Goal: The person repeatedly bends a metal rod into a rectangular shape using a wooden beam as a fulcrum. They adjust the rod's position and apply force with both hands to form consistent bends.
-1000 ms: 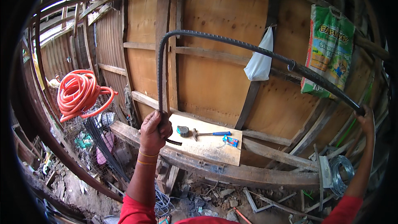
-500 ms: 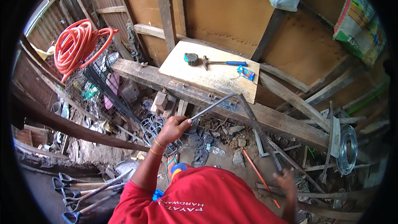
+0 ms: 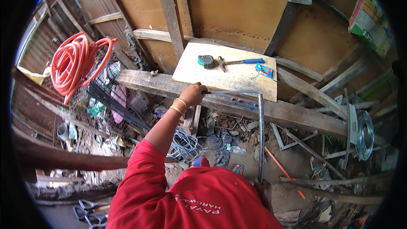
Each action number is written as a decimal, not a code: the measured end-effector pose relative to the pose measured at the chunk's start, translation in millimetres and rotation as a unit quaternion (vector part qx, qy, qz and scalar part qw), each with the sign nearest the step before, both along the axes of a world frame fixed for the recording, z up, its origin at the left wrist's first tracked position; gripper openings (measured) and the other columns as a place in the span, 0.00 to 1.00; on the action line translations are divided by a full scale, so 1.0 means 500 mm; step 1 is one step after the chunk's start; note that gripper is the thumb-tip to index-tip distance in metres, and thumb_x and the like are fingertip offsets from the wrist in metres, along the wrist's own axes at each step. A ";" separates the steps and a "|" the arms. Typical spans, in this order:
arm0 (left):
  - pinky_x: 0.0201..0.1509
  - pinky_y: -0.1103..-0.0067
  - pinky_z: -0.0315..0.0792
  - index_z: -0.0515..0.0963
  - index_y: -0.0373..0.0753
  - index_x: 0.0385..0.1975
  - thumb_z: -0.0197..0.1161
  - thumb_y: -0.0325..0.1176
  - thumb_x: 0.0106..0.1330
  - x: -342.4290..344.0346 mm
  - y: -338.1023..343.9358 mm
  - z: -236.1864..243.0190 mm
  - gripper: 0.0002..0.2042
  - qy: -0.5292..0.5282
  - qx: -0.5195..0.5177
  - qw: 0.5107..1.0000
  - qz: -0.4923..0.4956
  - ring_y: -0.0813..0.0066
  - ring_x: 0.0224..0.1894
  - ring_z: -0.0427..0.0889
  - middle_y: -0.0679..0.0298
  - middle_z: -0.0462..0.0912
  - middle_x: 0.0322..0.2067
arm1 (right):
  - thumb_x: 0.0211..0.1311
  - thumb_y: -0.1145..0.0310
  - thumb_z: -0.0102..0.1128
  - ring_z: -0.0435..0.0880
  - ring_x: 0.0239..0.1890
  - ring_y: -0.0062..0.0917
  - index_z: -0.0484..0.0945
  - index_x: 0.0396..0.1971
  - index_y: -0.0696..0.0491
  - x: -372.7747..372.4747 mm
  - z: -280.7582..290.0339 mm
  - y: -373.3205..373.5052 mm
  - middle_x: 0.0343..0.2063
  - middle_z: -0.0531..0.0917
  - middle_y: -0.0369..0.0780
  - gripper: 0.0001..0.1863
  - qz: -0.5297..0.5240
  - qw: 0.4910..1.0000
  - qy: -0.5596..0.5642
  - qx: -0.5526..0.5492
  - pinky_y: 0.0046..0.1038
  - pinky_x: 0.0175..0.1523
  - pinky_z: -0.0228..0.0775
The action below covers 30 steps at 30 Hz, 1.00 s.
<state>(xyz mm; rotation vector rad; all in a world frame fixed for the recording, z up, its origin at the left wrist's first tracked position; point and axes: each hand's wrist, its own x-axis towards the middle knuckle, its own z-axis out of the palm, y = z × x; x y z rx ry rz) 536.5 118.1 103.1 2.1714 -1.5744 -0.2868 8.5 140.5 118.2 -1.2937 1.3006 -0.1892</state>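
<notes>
My left hand [image 3: 193,94] is closed around a thin grey steel rod [image 3: 233,92] above the wooden beam [image 3: 296,116]. The rod runs right along the beam to a corner, where a long dark metal bar [image 3: 261,138] meets it at about a right angle. That bar comes back toward my body, and my right hand [image 3: 264,191], partly hidden beside my red shirt, grips its near end. Beyond the rod, a pale board [image 3: 237,81] on the beam carries a tape measure [image 3: 206,61], a blue-handled hammer [image 3: 241,62] and a small blue packet [image 3: 264,71].
Coiled orange hose [image 3: 72,65] hangs at left over wire mesh. Bent steel rods [image 3: 184,144] lie below the beam near my feet, among rubble. A coil of wire [image 3: 364,135] hangs at right. An orange rod [image 3: 284,171] lies on the ground, with shovel handles [image 3: 87,212] at lower left.
My left hand has moved forward with the rod, up to the beam. My right hand has swung the bar's near end left toward my body. The view has shifted slightly.
</notes>
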 end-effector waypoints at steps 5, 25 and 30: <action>0.56 0.64 0.75 0.84 0.38 0.43 0.57 0.24 0.63 0.076 -0.047 -0.060 0.12 0.031 -0.060 0.998 -0.019 0.46 0.49 0.81 0.48 0.82 0.43 | 0.67 0.57 0.63 0.66 0.17 0.15 0.73 0.25 0.53 0.105 -0.057 0.100 0.17 0.70 0.30 0.17 -0.130 0.987 -0.058 0.080 0.25 0.24 0.59; 0.49 0.64 0.80 0.83 0.32 0.35 0.71 0.38 0.56 0.094 -0.016 -0.284 0.15 0.177 0.026 0.953 0.243 0.48 0.40 0.87 0.45 0.87 0.36 | 0.70 0.55 0.61 0.60 0.11 0.13 0.69 0.27 0.48 0.121 -0.145 0.130 0.12 0.63 0.27 0.16 -0.196 0.968 -0.020 0.156 0.23 0.16 0.53; 0.43 0.67 0.81 0.80 0.27 0.37 0.69 0.35 0.60 0.082 -0.010 -0.292 0.15 0.437 0.006 0.850 0.296 0.56 0.36 0.88 0.51 0.86 0.27 | 0.70 0.52 0.60 0.60 0.11 0.15 0.69 0.29 0.49 0.115 -0.161 0.132 0.12 0.63 0.28 0.18 -0.164 0.971 -0.034 0.169 0.24 0.17 0.55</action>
